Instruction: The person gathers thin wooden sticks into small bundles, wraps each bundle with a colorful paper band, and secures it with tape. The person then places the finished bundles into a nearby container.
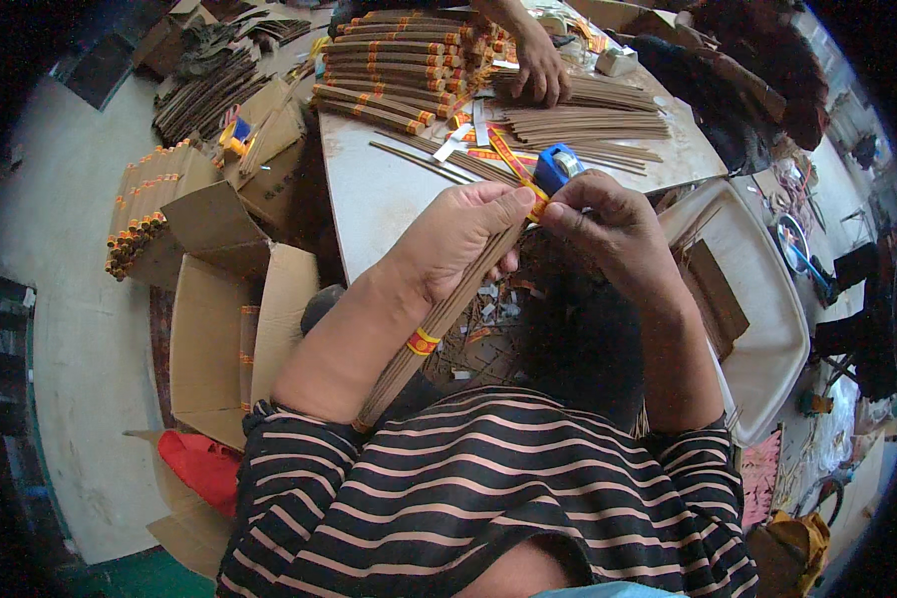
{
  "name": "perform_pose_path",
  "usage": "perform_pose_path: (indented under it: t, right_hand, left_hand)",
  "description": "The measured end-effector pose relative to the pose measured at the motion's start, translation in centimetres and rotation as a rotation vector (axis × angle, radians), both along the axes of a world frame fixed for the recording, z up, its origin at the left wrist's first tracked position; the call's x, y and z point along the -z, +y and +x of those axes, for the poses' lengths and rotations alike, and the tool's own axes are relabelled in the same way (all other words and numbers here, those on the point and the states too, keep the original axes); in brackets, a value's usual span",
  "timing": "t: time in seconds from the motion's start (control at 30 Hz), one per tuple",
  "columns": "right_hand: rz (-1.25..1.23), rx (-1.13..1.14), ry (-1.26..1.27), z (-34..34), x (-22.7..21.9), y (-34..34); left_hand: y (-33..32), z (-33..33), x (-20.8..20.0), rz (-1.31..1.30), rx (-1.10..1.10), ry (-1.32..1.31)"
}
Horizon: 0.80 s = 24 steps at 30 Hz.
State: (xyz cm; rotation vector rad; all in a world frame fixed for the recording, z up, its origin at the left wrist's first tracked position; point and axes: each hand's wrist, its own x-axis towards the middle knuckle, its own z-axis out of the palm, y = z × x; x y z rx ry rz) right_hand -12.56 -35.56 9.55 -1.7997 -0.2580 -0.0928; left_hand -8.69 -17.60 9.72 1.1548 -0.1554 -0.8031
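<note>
My left hand (468,239) is closed around a slim bundle of brown incense sticks (387,384), which slants from my chest up toward the table. A red and yellow paper band (424,342) circles the bundle's lower part. At its upper end is another red and yellow paper band (537,207), under my left thumb. The fingers of my right hand (613,224) are pinched together at that upper band's edge. Just beyond them, a blue tape dispenser (558,167) sits at the table's near edge. Loose paper strips (508,151) lie behind the bundle.
Banded incense bundles (399,60) are stacked on the white table (354,199). Another person's hand (540,72) rests by loose sticks (588,122). An open cardboard box (209,329) stands left, beside more stacked bundles (149,204). A white plastic tub (767,349) is right.
</note>
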Motion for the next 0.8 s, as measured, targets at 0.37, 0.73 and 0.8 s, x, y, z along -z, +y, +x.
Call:
perform_pose_path:
  t: [0.37,0.73,0.8]
  right_hand:
    - [-0.160,0.140,-0.076,-1.2,-0.4,1.4]
    - [-0.180,0.110,0.070,-2.4,-1.1,2.1]
    - [-0.152,0.109,0.066,-2.6,-1.0,2.3]
  left_hand:
    - [0.8,-1.8,-0.2,-0.016,-0.017,-0.010]
    - [1.6,-3.3,-0.2,-0.111,0.002,0.057]
    - [1.8,-3.4,-0.4,-0.135,0.022,0.053]
